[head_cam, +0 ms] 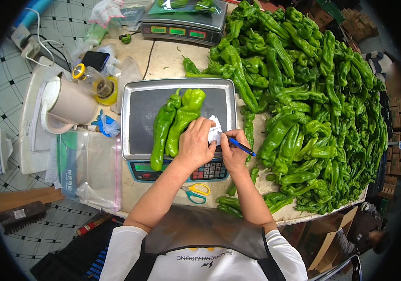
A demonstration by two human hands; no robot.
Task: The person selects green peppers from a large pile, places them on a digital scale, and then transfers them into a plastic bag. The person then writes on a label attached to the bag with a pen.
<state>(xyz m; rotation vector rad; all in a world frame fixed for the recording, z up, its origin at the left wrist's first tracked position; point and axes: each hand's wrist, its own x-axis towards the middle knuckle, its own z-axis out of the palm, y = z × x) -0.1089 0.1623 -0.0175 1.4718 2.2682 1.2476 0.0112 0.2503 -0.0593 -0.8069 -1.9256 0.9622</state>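
Observation:
Two long green peppers (165,128) lie side by side on the tray of a digital weighing scale (126,119). My left hand (197,142) rests over the tray, touching the right-hand pepper and a small piece of white paper (215,130). A blue pen (240,145) is held in my right hand (234,149), at the paper's right edge; the pen tip is hard to make out. Below the scale's keypad (209,172) lie scissors (197,193) with yellow and teal handles. Part of the keypad is hidden by my left hand and wrist.
A large heap of green peppers (291,91) covers the table's right side. Behind stands a second scale (183,26) with bagged peppers. To the left are a pitcher (72,102), a yellow-lidded bottle (93,80), a phone (95,60) and clear plastic bags (96,168). People are partly visible at right.

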